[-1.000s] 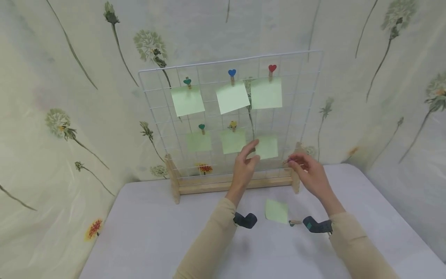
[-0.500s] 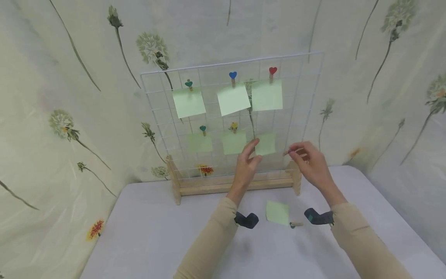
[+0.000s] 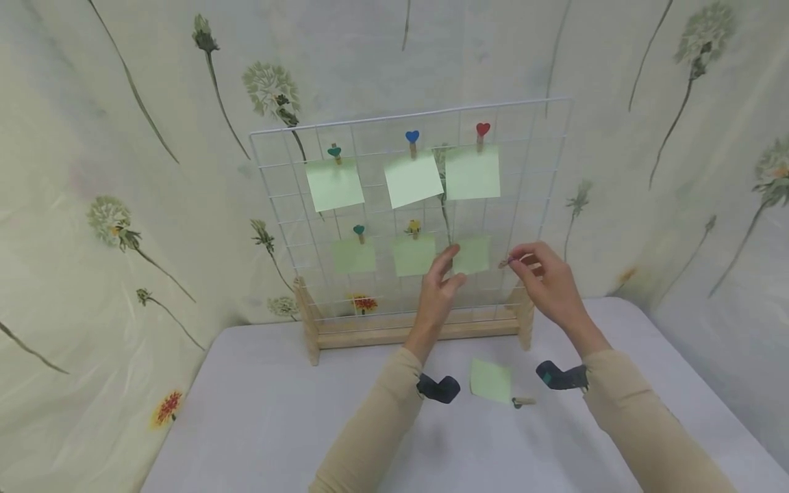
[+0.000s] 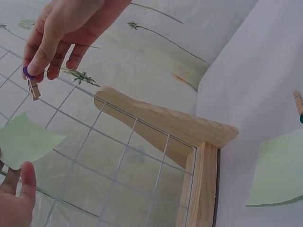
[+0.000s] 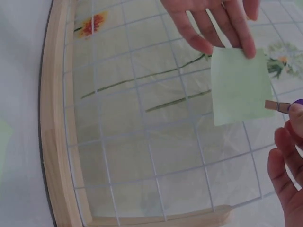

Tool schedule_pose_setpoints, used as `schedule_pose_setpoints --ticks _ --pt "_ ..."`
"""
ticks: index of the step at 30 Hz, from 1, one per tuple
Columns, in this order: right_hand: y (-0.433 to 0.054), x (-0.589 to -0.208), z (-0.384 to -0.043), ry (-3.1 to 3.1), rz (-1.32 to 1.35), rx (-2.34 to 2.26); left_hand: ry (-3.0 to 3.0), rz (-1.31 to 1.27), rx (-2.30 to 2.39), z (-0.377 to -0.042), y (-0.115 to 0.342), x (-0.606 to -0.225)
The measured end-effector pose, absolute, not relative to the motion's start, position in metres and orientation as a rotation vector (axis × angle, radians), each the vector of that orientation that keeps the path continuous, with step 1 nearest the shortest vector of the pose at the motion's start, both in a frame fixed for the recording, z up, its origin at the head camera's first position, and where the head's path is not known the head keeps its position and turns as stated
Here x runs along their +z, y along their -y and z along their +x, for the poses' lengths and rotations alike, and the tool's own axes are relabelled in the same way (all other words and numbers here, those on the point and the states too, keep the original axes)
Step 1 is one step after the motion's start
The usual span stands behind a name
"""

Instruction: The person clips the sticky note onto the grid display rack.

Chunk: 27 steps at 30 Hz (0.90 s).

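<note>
My left hand (image 3: 436,293) pinches a pale green paper note (image 3: 473,255) by its edge, close to the lower right part of a white wire grid (image 3: 520,178). In the right wrist view the note (image 5: 240,90) lies flat before the wires. My right hand (image 3: 550,284) holds a small wooden clothespin (image 4: 33,89) with a purple top between thumb and fingertips, to the right of the note. The clothespin's tip points toward the note; in the head view a gap separates them.
Several green notes (image 3: 335,186) hang on the grid from heart-topped and other clothespins in two rows. The grid stands in a wooden base (image 3: 419,333). On the white table (image 3: 265,411) lie another note (image 3: 490,381) and a clothespin (image 3: 524,402). Floral cloth hangs behind.
My right hand has risen slightly with the clothespin. The note in my left hand has moved a little up and left toward the grid; the left hand has barely moved.
</note>
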State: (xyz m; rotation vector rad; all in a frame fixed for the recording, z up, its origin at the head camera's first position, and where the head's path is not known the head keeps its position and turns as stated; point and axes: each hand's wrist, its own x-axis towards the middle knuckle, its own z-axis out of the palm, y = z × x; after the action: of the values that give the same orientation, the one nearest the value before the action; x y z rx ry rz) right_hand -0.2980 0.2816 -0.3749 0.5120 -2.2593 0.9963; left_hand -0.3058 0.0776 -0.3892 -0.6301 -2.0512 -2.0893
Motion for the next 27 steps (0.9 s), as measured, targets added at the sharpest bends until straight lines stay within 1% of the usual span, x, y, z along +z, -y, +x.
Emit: schedule_pose_setpoints --ticks 5,12,21,27 --pt "-0.280 -0.371 -0.303 2.234 0.534 0.991 2.036 -0.617 -2.136 -0.305 -0.075 -0.384" --pt "-0.276 -0.365 -0.310 2.221 0.535 0.992 2.006 -0.554 -2.177 -0.309 -0.077 -0.390" --pt "-0.254 -0.353 -0.325 2.193 0.580 0.978 1.964 -0.537 -2.125 -0.319 -0.062 -0.390" --pt "-0.257 -0.352 -0.318 2.216 0.542 0.970 2.009 -0.533 -2.116 -0.318 -0.069 -0.395"
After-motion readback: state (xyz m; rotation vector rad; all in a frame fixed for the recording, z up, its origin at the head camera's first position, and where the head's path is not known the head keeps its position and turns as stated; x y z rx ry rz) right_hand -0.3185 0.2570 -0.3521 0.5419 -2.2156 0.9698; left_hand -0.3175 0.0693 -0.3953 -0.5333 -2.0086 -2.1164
